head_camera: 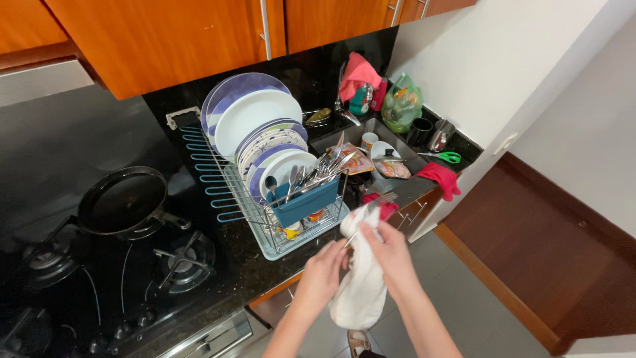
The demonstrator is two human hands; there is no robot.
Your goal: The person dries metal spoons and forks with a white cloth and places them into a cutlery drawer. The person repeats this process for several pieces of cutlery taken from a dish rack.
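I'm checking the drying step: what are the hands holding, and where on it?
Both hands, left hand and right hand, grip a white cloth near its top, wrapped around a fork whose tines stick out above.

Your dark stone bench [248, 268], a wire dish rack [265, 199] full of plates standing on it, a gas hob [99, 278] set in at your left with a black frying pan [126, 202], green-handled scissors [450, 157] and a red cloth [440, 178] lying beside the sink [371, 149]

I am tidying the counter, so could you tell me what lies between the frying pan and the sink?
In the head view, the dish rack with plates and a blue cutlery holder lies between the frying pan and the sink.
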